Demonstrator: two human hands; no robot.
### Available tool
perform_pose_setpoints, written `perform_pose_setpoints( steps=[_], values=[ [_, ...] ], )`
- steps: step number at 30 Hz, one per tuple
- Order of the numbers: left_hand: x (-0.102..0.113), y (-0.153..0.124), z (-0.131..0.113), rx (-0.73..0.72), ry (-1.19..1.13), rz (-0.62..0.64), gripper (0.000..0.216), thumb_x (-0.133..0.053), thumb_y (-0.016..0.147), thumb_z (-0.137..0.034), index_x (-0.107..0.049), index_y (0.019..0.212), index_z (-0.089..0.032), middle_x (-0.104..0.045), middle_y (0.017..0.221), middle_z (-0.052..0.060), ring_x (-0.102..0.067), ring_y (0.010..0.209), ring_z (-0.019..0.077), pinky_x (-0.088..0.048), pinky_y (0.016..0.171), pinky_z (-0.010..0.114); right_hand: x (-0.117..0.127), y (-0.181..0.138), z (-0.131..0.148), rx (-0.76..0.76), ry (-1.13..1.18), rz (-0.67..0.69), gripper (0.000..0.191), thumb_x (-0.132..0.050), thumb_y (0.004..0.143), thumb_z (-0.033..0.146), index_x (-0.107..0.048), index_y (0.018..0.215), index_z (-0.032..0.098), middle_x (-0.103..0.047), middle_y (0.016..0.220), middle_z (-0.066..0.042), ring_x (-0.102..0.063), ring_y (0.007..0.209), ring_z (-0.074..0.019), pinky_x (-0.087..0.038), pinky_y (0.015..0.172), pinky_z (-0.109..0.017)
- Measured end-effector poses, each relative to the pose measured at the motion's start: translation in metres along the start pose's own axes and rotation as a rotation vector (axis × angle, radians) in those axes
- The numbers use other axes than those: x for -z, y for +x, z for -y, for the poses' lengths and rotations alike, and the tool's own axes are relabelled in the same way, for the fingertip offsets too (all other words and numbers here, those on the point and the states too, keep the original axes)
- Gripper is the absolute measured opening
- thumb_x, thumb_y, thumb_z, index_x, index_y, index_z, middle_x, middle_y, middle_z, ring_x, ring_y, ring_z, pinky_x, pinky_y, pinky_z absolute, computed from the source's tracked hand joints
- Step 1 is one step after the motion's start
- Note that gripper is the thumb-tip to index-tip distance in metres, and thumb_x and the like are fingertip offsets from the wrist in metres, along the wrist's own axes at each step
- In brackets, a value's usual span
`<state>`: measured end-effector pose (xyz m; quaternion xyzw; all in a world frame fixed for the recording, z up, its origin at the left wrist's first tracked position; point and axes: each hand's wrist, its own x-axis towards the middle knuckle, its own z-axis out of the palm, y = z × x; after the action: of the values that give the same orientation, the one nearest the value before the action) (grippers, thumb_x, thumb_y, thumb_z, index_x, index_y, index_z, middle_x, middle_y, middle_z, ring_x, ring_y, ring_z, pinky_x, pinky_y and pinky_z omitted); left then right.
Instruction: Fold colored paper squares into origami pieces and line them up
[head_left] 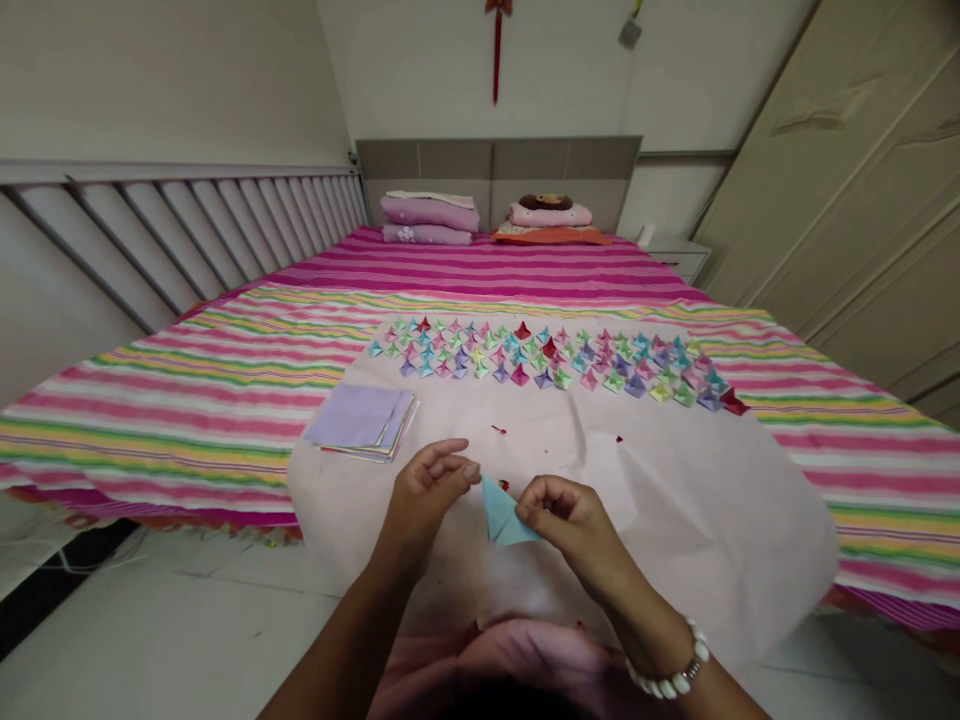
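A light blue folded paper [504, 518] hangs above the pale sheet, triangular, with crease lines on its face. My right hand [564, 515] pinches its right corner between thumb and fingers. Close to the paper's upper left edge, my left hand [433, 490] has its index finger stretched out and its thumb tip beside the paper; nothing shows in its grasp. On the left lies a stack of square paper sheets [360, 415], lavender on top. Several rows of small folded paper pieces [520, 375] in many colours stand across the far part of the sheet.
The pale sheet [705, 520] lies over a bed with a striped cover [187, 395]. Small red scraps [499, 429] are scattered on it. Folded bedding [431, 215] sits by the headboard [450, 160]. A slatted rail [187, 235] runs along the left.
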<state>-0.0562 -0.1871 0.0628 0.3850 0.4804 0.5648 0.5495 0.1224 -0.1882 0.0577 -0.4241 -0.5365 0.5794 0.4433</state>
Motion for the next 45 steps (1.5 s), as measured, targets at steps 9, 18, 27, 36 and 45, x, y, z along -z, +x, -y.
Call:
perform_pose_setpoints(
  steps=[9, 18, 27, 36, 45],
  values=[
    [-0.010, -0.010, 0.012, 0.100, 0.133, 0.264, 0.020, -0.076, 0.067, -0.033, -0.068, 0.067, -0.015, -0.062, 0.061, 0.000, -0.056, 0.062, 0.0132, -0.044, 0.065, 0.027, 0.001, -0.001, -0.003, 0.038, 0.008, -0.122, 0.021, -0.073, 0.070, 0.036, -0.064, 0.061, 0.018, -0.053, 0.057, 0.002, -0.042, 0.056, -0.0121, -0.033, 0.055, -0.026],
    [-0.004, -0.008, 0.012, 0.067, 0.201, 0.347, 0.019, -0.068, 0.074, -0.033, -0.066, 0.066, -0.016, -0.058, 0.061, -0.001, -0.050, 0.061, 0.0121, -0.040, 0.061, 0.024, -0.003, -0.002, 0.002, -0.053, 0.205, 0.007, 0.028, -0.068, 0.076, 0.044, -0.063, 0.066, 0.018, -0.052, 0.059, 0.002, -0.044, 0.059, -0.0129, -0.036, 0.060, -0.026],
    [0.001, -0.009, 0.017, 0.083, 0.156, 0.441, 0.018, -0.067, 0.077, -0.032, -0.065, 0.070, -0.016, -0.056, 0.063, -0.002, -0.047, 0.060, 0.0103, -0.036, 0.060, 0.023, -0.003, -0.004, 0.001, -0.136, 0.292, 0.088, 0.031, -0.070, 0.075, 0.044, -0.057, 0.063, 0.018, -0.049, 0.061, 0.002, -0.043, 0.060, -0.0123, -0.035, 0.059, -0.025],
    [0.003, -0.009, 0.020, 0.115, 0.094, 0.468, 0.019, -0.067, 0.079, -0.032, -0.065, 0.072, -0.014, -0.057, 0.057, -0.002, -0.048, 0.053, 0.0086, -0.037, 0.055, 0.022, 0.000, -0.002, -0.002, -0.128, 0.258, 0.094, 0.024, -0.068, 0.077, 0.038, -0.063, 0.068, 0.017, -0.053, 0.060, 0.002, -0.047, 0.062, -0.0127, -0.037, 0.063, -0.026],
    [0.001, -0.008, 0.017, 0.086, 0.114, 0.419, 0.013, -0.066, 0.079, -0.027, -0.070, 0.082, -0.015, -0.062, 0.061, -0.001, -0.055, 0.061, 0.0104, -0.043, 0.061, 0.022, 0.005, 0.002, -0.001, -0.072, 0.201, 0.106, 0.016, -0.073, 0.071, 0.032, -0.068, 0.076, 0.018, -0.064, 0.065, 0.000, -0.056, 0.063, -0.0141, -0.041, 0.063, -0.026]
  ],
)
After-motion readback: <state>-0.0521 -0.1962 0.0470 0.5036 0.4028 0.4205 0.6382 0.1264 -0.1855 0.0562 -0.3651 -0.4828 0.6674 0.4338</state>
